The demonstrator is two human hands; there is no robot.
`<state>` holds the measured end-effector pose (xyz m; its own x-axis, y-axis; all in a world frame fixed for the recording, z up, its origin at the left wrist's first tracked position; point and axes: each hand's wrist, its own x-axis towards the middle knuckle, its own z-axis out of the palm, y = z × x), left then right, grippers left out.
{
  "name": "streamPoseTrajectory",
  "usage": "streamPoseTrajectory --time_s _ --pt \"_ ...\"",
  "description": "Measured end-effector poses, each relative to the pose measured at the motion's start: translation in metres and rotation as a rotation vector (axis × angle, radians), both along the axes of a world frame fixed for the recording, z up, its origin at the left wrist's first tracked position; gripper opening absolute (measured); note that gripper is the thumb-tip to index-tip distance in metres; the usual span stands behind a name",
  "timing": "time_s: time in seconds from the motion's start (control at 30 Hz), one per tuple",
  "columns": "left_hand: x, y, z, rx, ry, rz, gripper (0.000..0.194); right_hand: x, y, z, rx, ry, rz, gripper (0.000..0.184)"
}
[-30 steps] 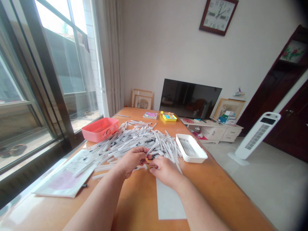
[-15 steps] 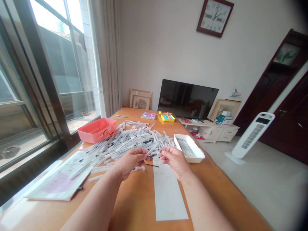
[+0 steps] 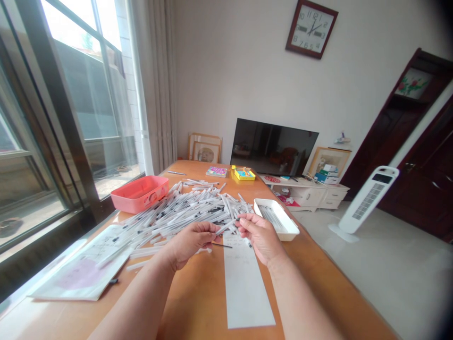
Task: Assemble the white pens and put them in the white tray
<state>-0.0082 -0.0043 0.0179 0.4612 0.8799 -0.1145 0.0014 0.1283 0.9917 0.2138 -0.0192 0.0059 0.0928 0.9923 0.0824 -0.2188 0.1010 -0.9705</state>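
Observation:
A big heap of white pens (image 3: 184,210) covers the middle of the wooden table (image 3: 318,283). Both my hands are raised just in front of the heap. My left hand (image 3: 193,241) is closed, pinching one end of a white pen (image 3: 226,226). My right hand (image 3: 260,236) pinches the other end of the same pen. A thin dark refill (image 3: 222,244) lies on the table below my hands, beside a white paper strip (image 3: 244,288).
A white tray (image 3: 279,219) with thin rods sits right of the heap, a pink bin (image 3: 139,193) to its left. Printed sheets (image 3: 81,269) lie at the near left. Booklets (image 3: 216,171) and a yellow box (image 3: 243,174) rest at the far end. A window runs along the left.
My right hand rose from the table, and both hands now hold one pen up between them. The view shifted slightly right.

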Motion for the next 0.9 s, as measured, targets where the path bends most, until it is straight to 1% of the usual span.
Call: streamPoseTrajectory --time_s 0.53,0.9 --pt "0.0004 -0.0011 0.0010 -0.022 0.005 -0.016 0.023 -0.0033 -0.0030 0.0046 0.042 -0.133 -0.018 0.034" --pt "-0.0020 0.0012 -0.0037 -0.019 0.027 -0.030 0.029 -0.0027 -0.0042 0.0061 0.039 -0.169 -0.006 0.031"
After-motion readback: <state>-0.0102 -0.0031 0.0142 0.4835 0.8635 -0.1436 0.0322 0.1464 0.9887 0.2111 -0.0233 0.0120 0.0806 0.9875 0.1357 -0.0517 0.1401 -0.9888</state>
